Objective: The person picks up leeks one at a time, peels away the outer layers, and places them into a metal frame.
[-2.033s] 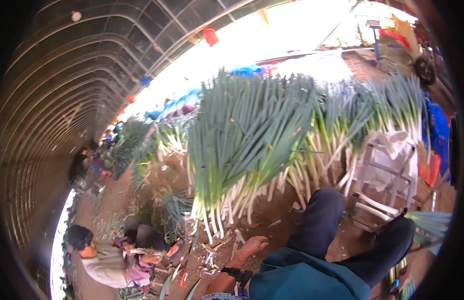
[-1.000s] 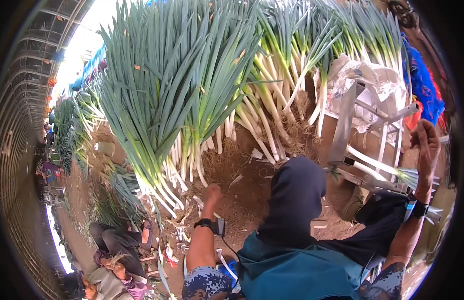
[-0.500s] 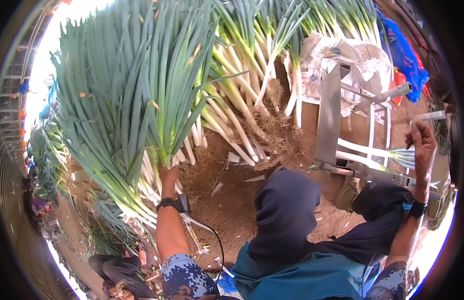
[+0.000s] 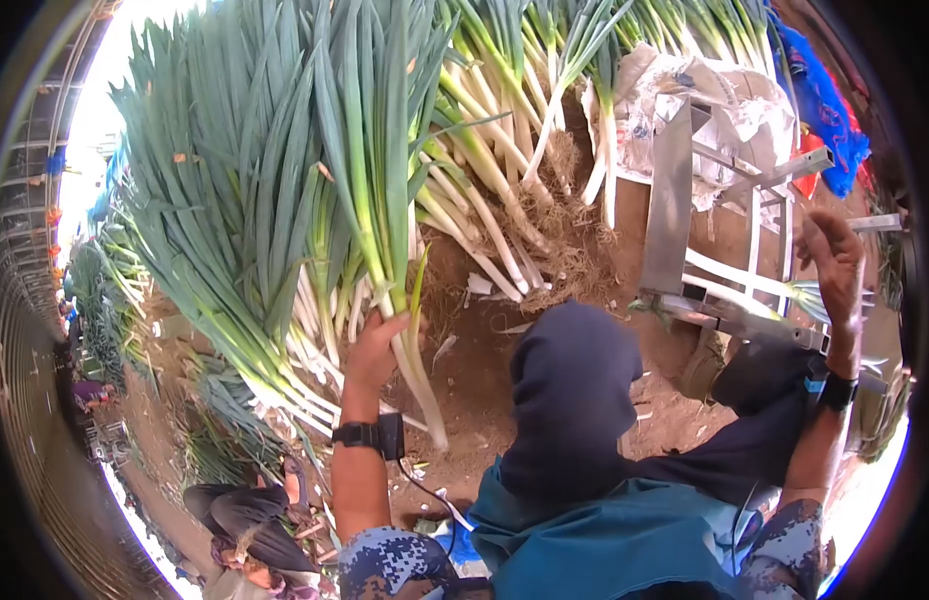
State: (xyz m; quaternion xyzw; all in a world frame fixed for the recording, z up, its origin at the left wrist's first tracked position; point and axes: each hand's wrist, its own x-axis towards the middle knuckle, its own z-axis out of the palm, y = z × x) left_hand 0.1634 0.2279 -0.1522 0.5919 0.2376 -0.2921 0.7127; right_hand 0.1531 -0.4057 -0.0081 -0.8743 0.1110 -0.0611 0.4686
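My left hand (image 4: 374, 352) is closed around the white shaft of a green onion (image 4: 416, 385), which it holds at the right edge of a large heap of green onions (image 4: 244, 190). The held stalk's long green leaves rise over the heap, and its white end hangs above the soil. My right hand (image 4: 836, 268) is raised at the far right, fingers loosely bent and somewhat apart, with nothing visible in it. Beside it is a metal frame (image 4: 666, 200), on which white-stemmed green onions (image 4: 734, 292) lie.
More green onions (image 4: 484, 180) with dry roots lie at the back centre. A white woven sack (image 4: 724, 120) is behind the frame, near blue plastic (image 4: 819, 110). My knee (image 4: 574, 390) rises in the middle. Another person's legs (image 4: 249, 520) show at lower left.
My left hand has moved right and slightly down, drawing the green onion away from the heap's base so its white end now shows. My right hand has risen slightly, its fingers more bent.
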